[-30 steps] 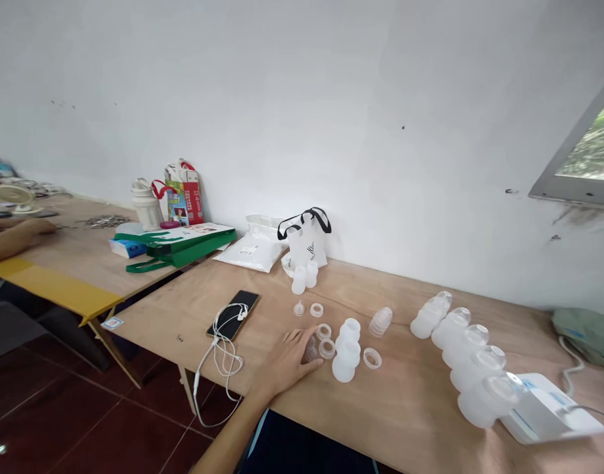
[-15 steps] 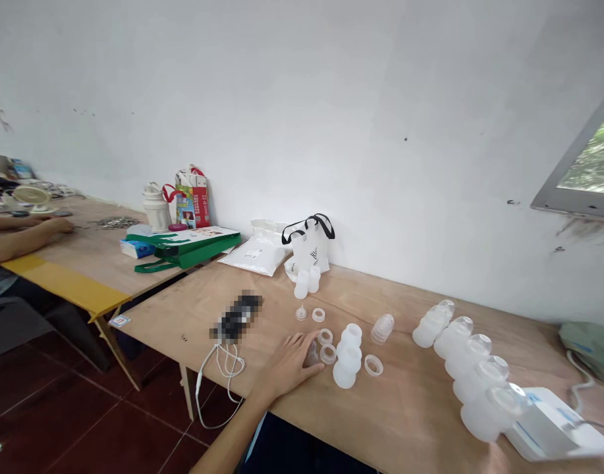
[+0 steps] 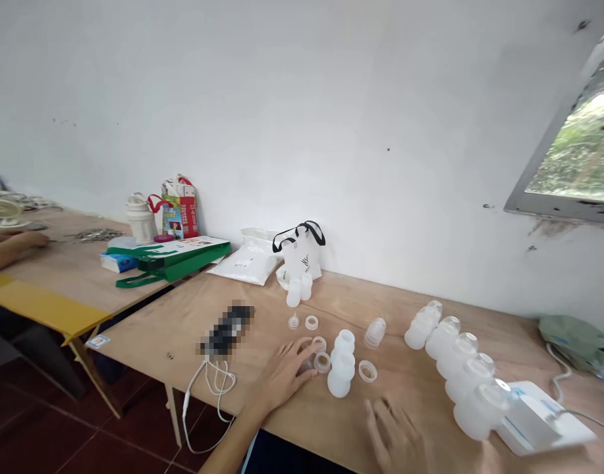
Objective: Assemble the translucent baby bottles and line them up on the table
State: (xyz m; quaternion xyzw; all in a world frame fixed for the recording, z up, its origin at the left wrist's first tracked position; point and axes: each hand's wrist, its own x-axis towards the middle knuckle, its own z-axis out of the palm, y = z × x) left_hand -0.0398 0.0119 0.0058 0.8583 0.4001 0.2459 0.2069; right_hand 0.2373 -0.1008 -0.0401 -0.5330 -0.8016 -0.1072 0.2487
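My left hand (image 3: pixel 280 376) rests on the table with its fingers stretched out and thumb apart. Clear bottle nipples (image 3: pixel 306 363), partly hidden by the fingers, lie beside it, along with a translucent collar ring (image 3: pixel 322 362). Just right of these stand frosted white baby bottles (image 3: pixel 341 378). My right hand (image 3: pixel 393 434) is over the near table edge, blurred, with fingers apart and nothing visible in them. A loose ring (image 3: pixel 367 371) lies beyond it, and a clear dome cap (image 3: pixel 375 333) farther back. Another nipple (image 3: pixel 294 321) and ring (image 3: pixel 311 322) lie farther left.
Capped bottles (image 3: pixel 462 359) form a row at right, beside a white device (image 3: pixel 543 421) with a cable. A white packet (image 3: pixel 245 260), a white bag (image 3: pixel 302 257) and two small bottles (image 3: pixel 299 289) stand at the back. At far left is a person's arm (image 3: pixel 18 247).
My right hand has come into view at the lower right. My left hand stays by the nipples and rings, and the view has shifted slightly to the right.
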